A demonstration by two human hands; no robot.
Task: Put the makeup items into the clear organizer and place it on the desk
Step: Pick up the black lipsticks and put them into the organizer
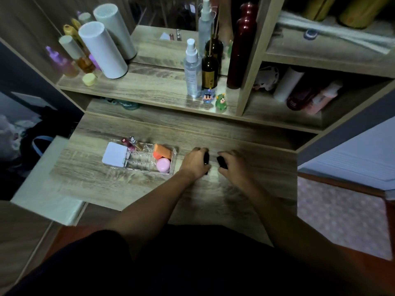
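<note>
The clear organizer (141, 157) lies flat on the desk (245, 195), toward its left edge. It already carries several pieces: a white square case (114, 157) at its left end, two lip glosses (130, 142) along its back edge, an orange sponge (162, 152) and a pink round jar (163, 165) in the right-hand compartments. The middle slots look free, presumably kept for slim items.

Just right of the organizer, near the middle of the desk, both hands sit low on the wood. The left hand (195, 162) is curled around a small black item (205, 161), fingers wrapped over its top. The right hand (232, 162) grasps a second black item (222, 163) in the same way. What these two pieces are is too dark to tell; they may be lipsticks or small cases. Picking up one in each hand would let both go into the organizer in one trip, which seems the step in hand.
</note>
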